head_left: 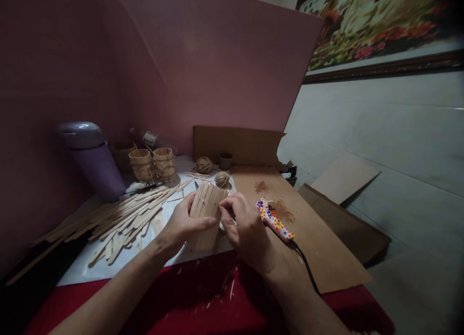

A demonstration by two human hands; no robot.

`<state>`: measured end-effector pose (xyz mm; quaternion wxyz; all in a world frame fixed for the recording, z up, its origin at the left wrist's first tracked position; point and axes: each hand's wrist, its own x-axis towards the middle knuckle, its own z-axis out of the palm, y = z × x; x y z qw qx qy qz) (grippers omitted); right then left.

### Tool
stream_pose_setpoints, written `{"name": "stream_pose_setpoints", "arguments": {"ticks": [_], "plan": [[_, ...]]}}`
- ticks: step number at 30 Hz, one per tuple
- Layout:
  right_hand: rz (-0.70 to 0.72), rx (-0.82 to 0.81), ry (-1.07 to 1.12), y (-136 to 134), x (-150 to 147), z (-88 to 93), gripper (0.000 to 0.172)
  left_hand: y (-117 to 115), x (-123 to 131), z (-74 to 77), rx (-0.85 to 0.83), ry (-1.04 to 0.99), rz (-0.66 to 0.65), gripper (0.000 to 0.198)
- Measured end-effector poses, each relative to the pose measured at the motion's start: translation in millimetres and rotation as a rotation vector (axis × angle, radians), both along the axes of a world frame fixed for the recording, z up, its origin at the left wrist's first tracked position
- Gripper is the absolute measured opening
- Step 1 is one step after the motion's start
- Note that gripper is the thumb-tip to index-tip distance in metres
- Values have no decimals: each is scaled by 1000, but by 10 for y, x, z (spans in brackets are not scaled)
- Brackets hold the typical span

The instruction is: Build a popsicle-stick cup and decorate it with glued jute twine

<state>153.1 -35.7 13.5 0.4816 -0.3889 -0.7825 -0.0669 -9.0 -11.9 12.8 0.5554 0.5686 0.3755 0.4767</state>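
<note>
My left hand (190,221) is wrapped round a cup made of wooden craft sticks (208,204), its thumb lying across the front. The cup stands tilted a little, with a small pale spot on its upper side. At the cup's right side, the fingertips of my right hand (244,224) are pinched together; whatever is between them is too small to make out. A flower-patterned glue gun (273,220) lies on the brown board to the right of that hand. Just behind the cup sits a ball of twine (222,180).
Many loose craft sticks (134,219) fan out at left on white paper. Two finished stick cups (141,165) stand behind them, beside a purple bottle (97,166). Another twine ball (204,165) and a small dark pot (225,160) are farther back. The glue gun's cord (308,269) runs over the board (326,257).
</note>
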Motion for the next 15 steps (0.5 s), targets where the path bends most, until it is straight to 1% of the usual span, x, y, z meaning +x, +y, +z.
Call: {"name": "stream_pose_setpoints", "arguments": {"ticks": [4, 7, 9, 11, 13, 15], "plan": [[-26, -1, -53, -6, -43, -36, 14, 4, -2, 11, -58, -104, -31, 59], [-31, 18, 22, -4, -40, -52, 12, 15, -21, 19, -86, -162, -55, 56], [-21, 41, 111, -1, -22, -49, 9, 23, -29, 12, -94, -168, -82, 56], [18, 39, 152, -1, -10, -39, 10, 34, -30, -8, -87, -160, -90, 57], [64, 26, 142, -5, -10, -30, 10, 44, -29, -32, -70, -140, -71, 58], [68, 18, 113, -10, -17, -28, 9, 48, -27, -50, -56, -112, -57, 59]]}}
